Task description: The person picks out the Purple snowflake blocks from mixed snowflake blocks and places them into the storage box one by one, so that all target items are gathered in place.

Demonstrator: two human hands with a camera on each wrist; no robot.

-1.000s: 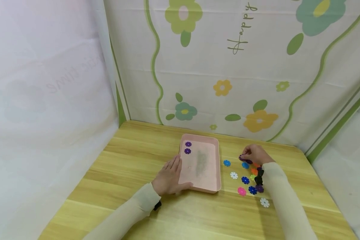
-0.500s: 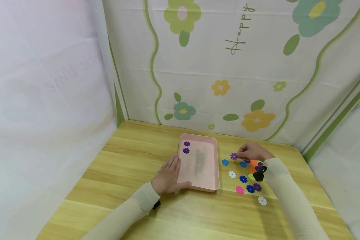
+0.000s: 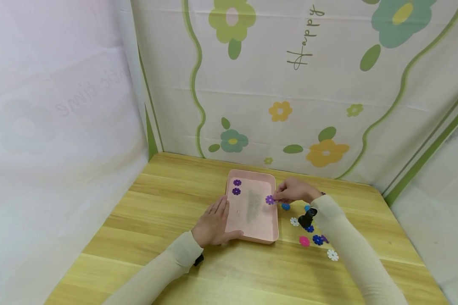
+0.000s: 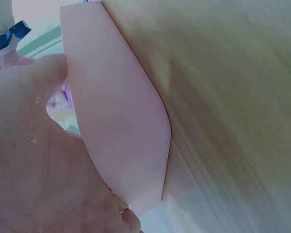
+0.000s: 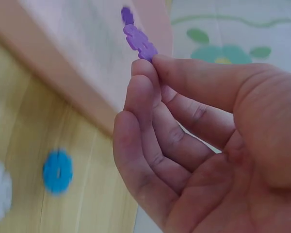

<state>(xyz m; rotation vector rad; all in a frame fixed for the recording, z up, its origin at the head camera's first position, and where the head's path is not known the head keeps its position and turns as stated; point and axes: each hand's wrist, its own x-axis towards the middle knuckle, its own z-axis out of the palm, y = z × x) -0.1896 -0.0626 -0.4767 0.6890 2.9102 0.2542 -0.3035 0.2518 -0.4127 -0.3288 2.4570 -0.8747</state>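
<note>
The purple disc (image 3: 270,200), notched around its edge like a flower, is held up over the right side of the pink tray (image 3: 248,228). Your right hand (image 3: 295,190) pinches it by the edge between thumb and forefinger, the other fingers loosely bent (the right wrist view shows this grip best). Your left hand (image 3: 213,222) lies against the tray's left side with its fingers straight, its thumb spread away from them to the near rim.

Inside the tray, two darker purple discs (image 3: 236,191) lie near the far left corner, one behind the other. To the tray's right, on your wooden table (image 3: 156,212), you have a light blue disc (image 3: 286,206) just beside the tray, a white disc (image 3: 294,221), a pink disc (image 3: 304,241) and a dark blue disc (image 3: 318,240), with another white disc (image 3: 333,255) nearer you. Your right sleeve (image 3: 349,241) and the black device (image 3: 307,218) at that wrist partly hide the group. Beyond the table hangs a flower-printed cloth (image 3: 252,84) reading "Happy".
</note>
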